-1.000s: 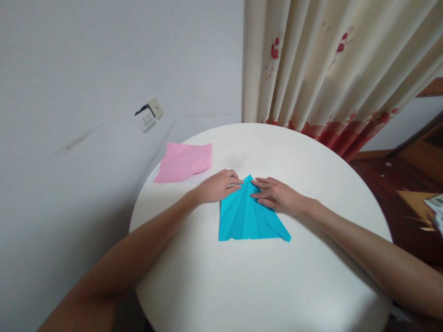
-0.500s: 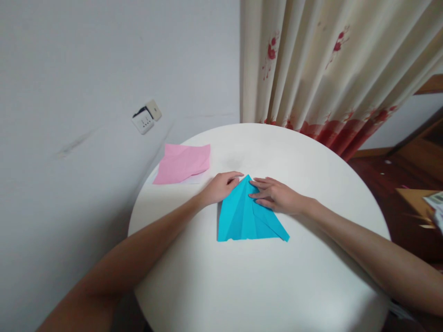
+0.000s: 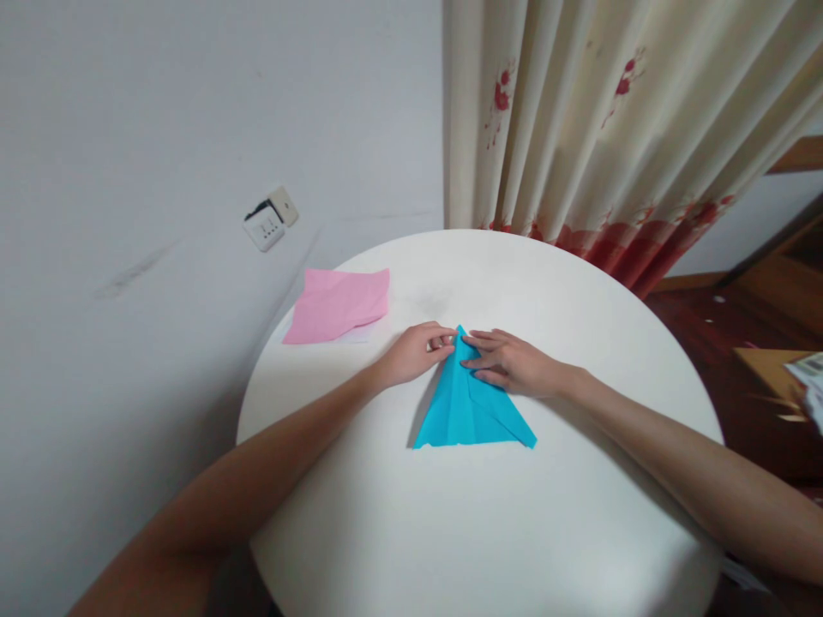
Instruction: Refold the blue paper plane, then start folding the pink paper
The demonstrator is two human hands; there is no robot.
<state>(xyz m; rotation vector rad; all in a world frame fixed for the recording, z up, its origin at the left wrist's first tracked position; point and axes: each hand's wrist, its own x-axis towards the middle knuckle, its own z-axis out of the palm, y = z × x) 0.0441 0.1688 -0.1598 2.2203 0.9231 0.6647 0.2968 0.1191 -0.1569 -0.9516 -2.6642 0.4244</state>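
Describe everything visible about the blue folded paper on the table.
The blue paper is a thin turquoise sheet folded into a narrow triangle, tip pointing away from the person, base edge nearest them. Crease lines run from tip toward base. It lies on the round white table. The left hand pinches its left edge near the tip; the right hand presses flat on its right side.

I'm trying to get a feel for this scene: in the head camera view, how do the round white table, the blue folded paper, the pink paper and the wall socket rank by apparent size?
1. Round white table, by far the largest.
2. Blue folded paper.
3. Pink paper; it looks close to the blue one, and lying farther from the camera makes this ranking unsure.
4. Wall socket, smallest.
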